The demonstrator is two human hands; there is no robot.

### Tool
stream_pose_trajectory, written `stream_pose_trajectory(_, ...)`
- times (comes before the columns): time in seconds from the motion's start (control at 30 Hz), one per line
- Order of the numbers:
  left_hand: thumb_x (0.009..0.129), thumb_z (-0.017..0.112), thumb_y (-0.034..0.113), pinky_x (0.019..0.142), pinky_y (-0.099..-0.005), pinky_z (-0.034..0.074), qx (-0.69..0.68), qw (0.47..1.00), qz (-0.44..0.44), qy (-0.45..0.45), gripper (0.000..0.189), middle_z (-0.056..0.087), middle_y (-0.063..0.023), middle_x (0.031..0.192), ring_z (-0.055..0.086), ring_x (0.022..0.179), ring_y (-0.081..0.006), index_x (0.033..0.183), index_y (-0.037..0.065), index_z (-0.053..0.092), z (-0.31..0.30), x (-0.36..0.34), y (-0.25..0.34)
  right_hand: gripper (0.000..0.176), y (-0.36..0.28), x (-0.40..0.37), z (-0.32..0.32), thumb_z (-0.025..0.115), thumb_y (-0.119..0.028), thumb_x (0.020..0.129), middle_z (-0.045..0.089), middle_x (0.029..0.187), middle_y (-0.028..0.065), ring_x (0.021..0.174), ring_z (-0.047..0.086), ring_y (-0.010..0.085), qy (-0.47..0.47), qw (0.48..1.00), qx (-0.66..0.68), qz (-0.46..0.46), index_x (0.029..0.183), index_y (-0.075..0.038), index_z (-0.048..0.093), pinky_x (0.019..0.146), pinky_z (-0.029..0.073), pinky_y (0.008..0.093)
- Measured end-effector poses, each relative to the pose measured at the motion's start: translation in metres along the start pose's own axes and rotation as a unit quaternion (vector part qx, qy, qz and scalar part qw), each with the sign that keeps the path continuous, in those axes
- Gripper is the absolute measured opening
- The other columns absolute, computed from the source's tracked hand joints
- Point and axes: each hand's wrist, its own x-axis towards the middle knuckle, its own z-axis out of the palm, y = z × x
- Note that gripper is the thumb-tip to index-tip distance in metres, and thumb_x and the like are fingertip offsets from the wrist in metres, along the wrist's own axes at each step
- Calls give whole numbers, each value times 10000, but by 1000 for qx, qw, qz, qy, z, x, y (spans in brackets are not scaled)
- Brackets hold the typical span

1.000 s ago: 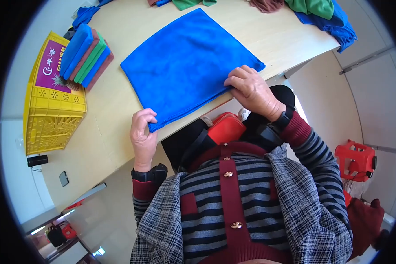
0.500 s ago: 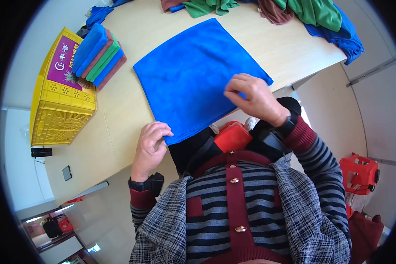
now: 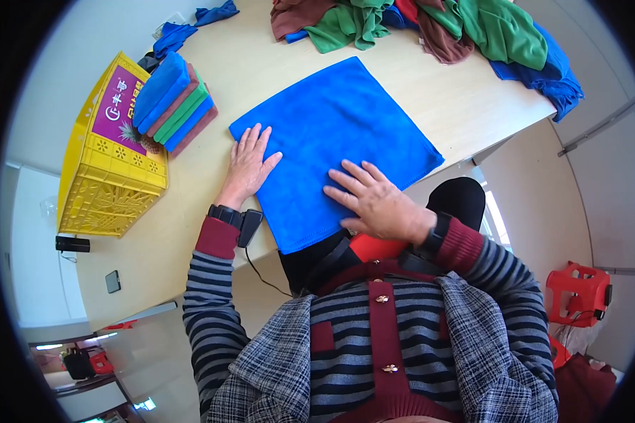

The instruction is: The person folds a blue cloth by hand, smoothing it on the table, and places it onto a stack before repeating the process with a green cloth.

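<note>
Blue cloth (image 3: 339, 134) at centre of table (image 3: 466, 99), near edge overhanging at 6 o'clock. Yellow crate (image 3: 109, 190) at 9 o'clock of it; inside not visible. Stack of folded cloths (image 3: 175, 104) against crate top, at 10 o'clock. Heap of loose cloths (image 3: 430, 25) at 12 to 1 o'clock. Cloth square, spread flat, smooth, hemmed. Left hand (image 3: 248, 166) palm down on 9 o'clock edge, fingers slightly apart. Right hand (image 3: 374, 201) palm down at 5 o'clock, fingers splayed.

Yellow crate (image 3: 113, 183), folded cloths (image 3: 175, 102) stacked beside it, loose cloth heap (image 3: 430, 25), red stool (image 3: 577, 292)
</note>
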Motion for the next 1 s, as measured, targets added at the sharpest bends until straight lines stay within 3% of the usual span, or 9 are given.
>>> stream_pose_trajectory(0.07, 1047, 489, 512, 1244, -545, 187, -9, 1000, -8, -17, 673, 320, -182, 1651, 245, 1543, -377, 1576, 111, 381, 0, 6, -2, 550, 4, 2, -25, 669, -380, 972, 475, 1536, 173, 1435, 418, 386, -20, 1000, 5, -15, 1445, -123, 558, 1172, 334, 556)
stream_pose_trajectory(0.1, 1047, 487, 518, 1244, -553, 182, -19, 1000, -13, -15, 675, 318, -182, 1652, 243, 1544, -377, 1576, 114, 383, 0, 7, -4, 559, 15, 8, -42, 672, -371, 972, 468, 1543, 174, 1443, 410, 390, -125, 985, 111, 34, 1452, -113, 548, 1178, 329, 547)
stream_pose_trajectory(0.17, 1045, 483, 530, 1243, -568, 171, -37, 999, -24, -15, 678, 315, -182, 1654, 238, 1546, -378, 1577, 120, 385, -3, 8, -4, 577, 38, 27, -69, 676, -352, 970, 454, 1558, 177, 1457, 394, 399, -322, 883, 316, 128, 1464, -92, 528, 1192, 321, 527)
stream_pose_trajectory(0.23, 1045, 484, 528, 1244, -569, 166, -28, 999, -23, 3, 679, 309, -180, 1657, 235, 1547, -379, 1581, 124, 380, 1, 14, 0, 586, 57, 44, -51, 628, -351, 1004, 434, 1572, 196, 1475, 371, 409, -58, 983, 156, 71, 1487, -54, 482, 1202, 317, 501)
stream_pose_trajectory(0.3, 1046, 488, 525, 1245, -570, 158, -6, 999, -18, 43, 680, 297, -177, 1663, 229, 1549, -381, 1588, 133, 369, 4, 26, 7, 670, 64, 78, -30, 532, -462, 1040, 385, 1605, 218, 1502, 331, 419, -10, 990, -3, 139, 1535, -25, 414, 1208, 302, 522)
stream_pose_trajectory(0.53, 1061, 454, 513, 1254, -563, 130, 43, 998, -45, -14, 678, 251, -168, 1684, 189, 1569, -360, 1621, 160, 309, 14, 24, 12, 867, 80, 107, 23, 393, -645, 1024, 243, 1683, 218, 1562, 191, 430, -56, 949, -111, 289, 1615, -20, 280, 1250, 185, 552)
stream_pose_trajectory(0.8, 1061, 450, 516, 1259, -559, 120, 21, 999, -36, -5, 679, 249, -155, 1688, 183, 1573, -348, 1626, 168, 302, 15, 17, 2, 854, 117, 44, -3, 449, -614, 1022, 309, 1638, 251, 1535, 245, 444, -40, 943, -115, 311, 1584, 15, 311, 1231, 219, 581)
stream_pose_trajectory(0.93, 1058, 461, 508, 1259, -552, 131, 6, 999, -48, -13, 672, 269, -149, 1682, 201, 1569, -339, 1617, 163, 322, 6, 23, 4, 827, 129, 58, -26, 470, -605, 1017, 323, 1636, 237, 1528, 268, 434, -92, 923, -126, 353, 1575, -9, 342, 1221, 247, 579)
stream_pose_trajectory(1.0, 1056, 466, 504, 1259, -550, 137, 2, 999, -51, -14, 669, 276, -147, 1680, 208, 1567, -336, 1614, 161, 330, 1, 33, 9, 810, 134, 83, -25, 470, -599, 1018, 325, 1637, 230, 1528, 269, 433, -74, 938, -114, 318, 1575, -23, 350, 1219, 251, 581)
